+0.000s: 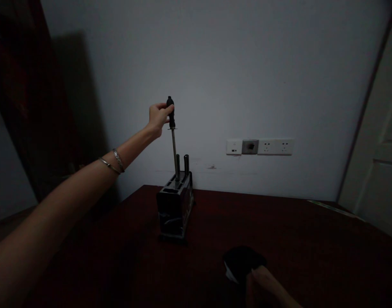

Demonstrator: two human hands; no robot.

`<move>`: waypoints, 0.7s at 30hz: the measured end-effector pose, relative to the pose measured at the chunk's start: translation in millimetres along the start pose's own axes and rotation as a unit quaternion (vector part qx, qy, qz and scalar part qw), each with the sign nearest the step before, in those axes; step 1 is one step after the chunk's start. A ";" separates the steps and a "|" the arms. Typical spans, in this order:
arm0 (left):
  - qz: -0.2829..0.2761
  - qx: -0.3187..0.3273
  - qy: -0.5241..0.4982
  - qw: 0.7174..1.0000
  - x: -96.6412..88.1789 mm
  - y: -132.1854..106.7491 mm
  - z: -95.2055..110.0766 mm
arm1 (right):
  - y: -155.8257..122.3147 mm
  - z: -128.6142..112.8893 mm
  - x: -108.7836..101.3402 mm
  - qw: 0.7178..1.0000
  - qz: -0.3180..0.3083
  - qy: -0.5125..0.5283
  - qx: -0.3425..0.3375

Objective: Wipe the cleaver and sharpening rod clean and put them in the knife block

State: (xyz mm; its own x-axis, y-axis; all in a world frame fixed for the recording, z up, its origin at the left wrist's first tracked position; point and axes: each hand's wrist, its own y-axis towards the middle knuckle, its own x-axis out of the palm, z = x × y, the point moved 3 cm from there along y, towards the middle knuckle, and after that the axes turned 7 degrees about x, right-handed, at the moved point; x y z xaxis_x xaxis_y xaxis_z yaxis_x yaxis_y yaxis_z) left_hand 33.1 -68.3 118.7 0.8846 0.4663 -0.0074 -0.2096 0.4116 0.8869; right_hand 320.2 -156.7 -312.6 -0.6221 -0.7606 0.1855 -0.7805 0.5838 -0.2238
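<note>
My left hand (159, 114) is raised at arm's length, its fingers closed around the black handle of a sharpening steel (174, 147). The thin rod stands nearly upright, its lower end in or just at a slot on top of a dark, glossy knife block (170, 214). Behind the rod, two dark handles (187, 164) stick up from the block's far end. Low in the view, my right hand (263, 278) is closed on a black cloth-like item (243, 260) with a white patch at its edge. Dim light hides the fingers' detail there.
The block stands on a dark red tabletop (247, 218), left of its middle. A pale wall (263, 85) rises behind, with a row of sockets (275, 146). A white door (386, 171) is at the right, and dark red furniture or drapery (19, 85) at the left.
</note>
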 end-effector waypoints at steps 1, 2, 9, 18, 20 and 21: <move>-0.004 -0.001 -0.001 1.000 0.2 -0.5 -1.7 | -1.3 -0.6 0.5 1.000 -0.003 -0.001 0.001; -0.007 -0.003 -0.002 1.000 0.5 -1.1 -3.3 | -2.4 -0.8 1.0 1.000 -0.005 -0.002 0.002; -0.013 -0.015 -0.005 1.000 3.3 -3.4 -10.5 | -3.2 -0.4 3.3 1.000 0.012 -0.006 -0.003; -0.021 -0.020 0.003 1.000 6.2 -8.4 -16.2 | -2.3 -8.1 9.6 0.998 0.051 -0.008 -0.021; -0.024 -0.021 0.002 0.999 6.9 -9.3 -16.9 | -4.3 -9.1 11.2 0.998 0.054 -0.009 -0.023; -0.024 -0.021 0.001 0.999 7.1 -9.4 -17.2 | -5.1 -9.5 11.5 0.998 0.055 -0.009 -0.024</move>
State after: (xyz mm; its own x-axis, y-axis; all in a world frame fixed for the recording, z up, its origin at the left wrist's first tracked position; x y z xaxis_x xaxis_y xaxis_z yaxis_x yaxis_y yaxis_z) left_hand 34.1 -55.4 102.4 0.8935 0.4463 -0.0502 -0.1845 0.4666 0.8650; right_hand 316.4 -165.8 -300.2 -0.7038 -0.6956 0.1442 -0.7094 0.6772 -0.1953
